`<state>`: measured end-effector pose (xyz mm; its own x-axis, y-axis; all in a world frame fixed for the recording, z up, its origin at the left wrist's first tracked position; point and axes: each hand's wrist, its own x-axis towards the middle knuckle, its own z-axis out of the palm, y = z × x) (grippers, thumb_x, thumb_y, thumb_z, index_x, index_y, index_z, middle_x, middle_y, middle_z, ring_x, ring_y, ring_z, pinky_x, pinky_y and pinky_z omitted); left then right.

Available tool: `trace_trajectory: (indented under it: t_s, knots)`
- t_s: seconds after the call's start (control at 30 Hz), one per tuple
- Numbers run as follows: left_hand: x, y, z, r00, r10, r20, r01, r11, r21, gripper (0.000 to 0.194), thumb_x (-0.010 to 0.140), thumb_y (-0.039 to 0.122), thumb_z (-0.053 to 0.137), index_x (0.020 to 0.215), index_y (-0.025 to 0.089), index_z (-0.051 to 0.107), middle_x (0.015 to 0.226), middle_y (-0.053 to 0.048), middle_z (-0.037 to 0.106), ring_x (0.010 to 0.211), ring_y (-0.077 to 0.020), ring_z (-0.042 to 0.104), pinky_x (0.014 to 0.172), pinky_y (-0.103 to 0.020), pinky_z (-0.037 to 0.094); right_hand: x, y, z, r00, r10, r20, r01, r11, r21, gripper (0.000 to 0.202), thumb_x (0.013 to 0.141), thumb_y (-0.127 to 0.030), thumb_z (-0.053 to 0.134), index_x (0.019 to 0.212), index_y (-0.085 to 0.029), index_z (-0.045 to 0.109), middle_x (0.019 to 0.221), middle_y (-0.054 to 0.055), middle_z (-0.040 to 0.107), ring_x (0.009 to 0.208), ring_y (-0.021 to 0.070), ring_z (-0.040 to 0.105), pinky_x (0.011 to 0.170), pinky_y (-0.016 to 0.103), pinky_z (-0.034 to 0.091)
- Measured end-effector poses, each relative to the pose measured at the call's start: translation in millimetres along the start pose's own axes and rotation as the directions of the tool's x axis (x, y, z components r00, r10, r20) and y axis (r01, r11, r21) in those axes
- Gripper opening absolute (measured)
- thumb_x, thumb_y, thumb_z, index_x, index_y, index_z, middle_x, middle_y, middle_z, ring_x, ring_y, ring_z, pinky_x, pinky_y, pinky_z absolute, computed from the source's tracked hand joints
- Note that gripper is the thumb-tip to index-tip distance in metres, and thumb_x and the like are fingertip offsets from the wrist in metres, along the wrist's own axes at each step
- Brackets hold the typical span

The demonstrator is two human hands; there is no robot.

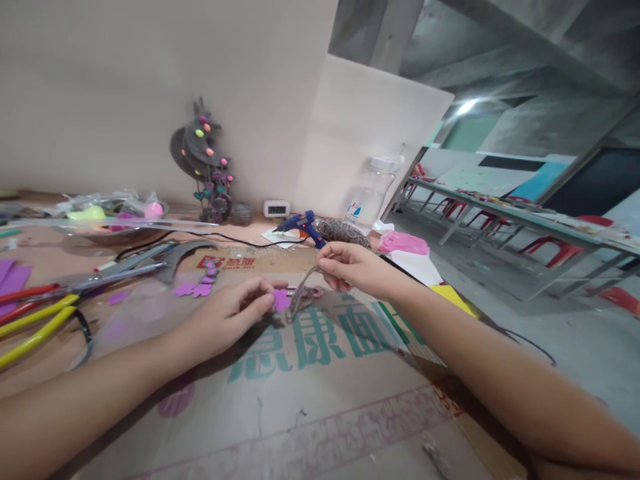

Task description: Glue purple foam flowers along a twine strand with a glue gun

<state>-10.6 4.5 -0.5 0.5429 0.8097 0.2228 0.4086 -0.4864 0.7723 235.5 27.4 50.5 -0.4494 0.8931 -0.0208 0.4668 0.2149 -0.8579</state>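
Note:
My left hand [233, 313] is closed, with a small purple flower-shaped cutout [281, 300] at its thumb and fingertips. To the right and slightly higher, my right hand [347, 267] pinches a thin grey-brown cord [299, 297], whose loop hangs down beside the purple cutout. Both hands are over a cardboard sheet [280, 413] printed with green characters. More purple flower cutouts [193, 289] lie left of my left hand. Behind my hands, a blue glue gun [307, 227] stands near a bundle of grey twine [343, 232].
Red- and yellow-handled tools [55, 310] lie at the left, before a bowl [110, 223] of craft pieces. A grey crescent ornament [203, 153], small digital clock [277, 209] and clear bottle [369, 193] stand along the back. Pink material [404, 243] lies at the right edge.

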Motion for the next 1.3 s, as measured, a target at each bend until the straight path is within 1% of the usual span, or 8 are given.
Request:
trace_trajectory:
  t_s: [0.3,0.43,0.63,0.87,1.0,1.13,1.2,1.3]
  knots:
    - [2,2,0.4,0.999,-0.026,-0.028,0.026,1.0,0.004,0.025,0.088,0.037,0.038,0.077,0.019,0.052,0.083,-0.003,0.066,0.076,-0.0175,0.059,0.068,-0.029,0.045,1,-2,9,0.998,-0.017,0.055,-0.008,0.909,0.416,0.061,0.086,-0.064,0.027,0.107,-0.014,0.056,0.078,0.006,0.062,0.064,0.0138,0.063,0.06,0.027,0.05]
    - [0,2,0.2,0.98,0.163,-0.114,-0.148,0.98,0.131,0.017,0.087,0.028,0.041,0.079,0.019,0.052,0.114,-0.007,0.06,0.109,-0.0214,0.052,0.089,-0.036,0.042,2,-2,17,0.995,0.021,0.101,-0.074,0.827,0.558,0.064,0.088,-0.061,0.02,0.112,-0.012,0.053,0.089,0.011,0.064,0.075,0.0167,0.065,0.073,0.033,0.052]
    - [-9,9,3.3,0.919,0.394,0.001,-0.38,0.885,0.27,0.01,0.085,0.016,0.043,0.084,0.019,0.053,0.133,-0.007,0.045,0.119,-0.0187,0.045,0.098,-0.035,0.036,-4,-9,45,0.986,0.032,0.162,-0.134,0.726,0.675,0.067,0.088,-0.061,0.014,0.123,-0.013,0.046,0.117,0.016,0.057,0.098,0.0184,0.06,0.097,0.04,0.04]
    - [-8,7,7.2,0.917,0.394,0.064,-0.399,0.898,0.189,0.008,0.084,0.015,0.045,0.081,0.018,0.051,0.084,-0.003,0.059,0.083,-0.0141,0.055,0.077,-0.027,0.045,-7,-9,59,0.986,0.028,0.166,-0.135,0.725,0.676,0.053,0.092,-0.05,0.028,0.12,-0.011,0.05,0.123,0.017,0.055,0.101,0.0181,0.059,0.098,0.038,0.04]
    - [-8,6,4.7,0.941,0.337,-0.008,-0.331,0.927,0.176,0.007,0.083,0.016,0.045,0.078,0.018,0.05,0.077,0.0,0.056,0.075,-0.0125,0.052,0.071,-0.025,0.043,0,-2,35,0.999,0.017,0.027,-0.03,0.775,0.631,0.037,0.089,-0.041,0.047,0.109,-0.011,0.057,0.105,0.014,0.064,0.089,0.0167,0.064,0.087,0.032,0.049]
    - [-8,11,-0.2,0.971,0.211,-0.108,-0.194,0.969,0.152,0.012,0.084,0.023,0.045,0.075,0.018,0.051,0.075,0.0,0.055,0.074,-0.0135,0.052,0.069,-0.025,0.041,5,-3,-7,0.959,-0.005,-0.283,0.164,0.825,0.541,0.028,0.087,-0.037,0.051,0.095,-0.012,0.061,0.085,0.009,0.065,0.073,0.0128,0.062,0.072,0.026,0.052]
    - [-5,12,-3.2,0.974,0.097,-0.207,-0.082,0.993,0.082,0.015,0.084,0.028,0.045,0.074,0.019,0.051,0.071,0.001,0.053,0.07,-0.014,0.052,0.064,-0.025,0.041,4,-6,-33,0.882,-0.022,-0.47,0.258,0.858,0.445,0.025,0.088,-0.037,0.049,0.088,-0.014,0.061,0.075,0.005,0.061,0.067,0.0112,0.059,0.066,0.024,0.05]
    - [0,9,-8.4,0.917,-0.112,-0.384,0.077,0.992,-0.104,0.016,0.082,0.032,0.045,0.073,0.02,0.049,0.064,0.003,0.048,0.058,-0.013,0.047,0.052,-0.023,0.037,-4,-9,-73,0.681,-0.121,-0.722,0.383,0.899,0.211,0.02,0.088,-0.033,0.045,0.08,-0.019,0.057,0.065,0.0,0.052,0.061,0.0094,0.054,0.06,0.022,0.046]
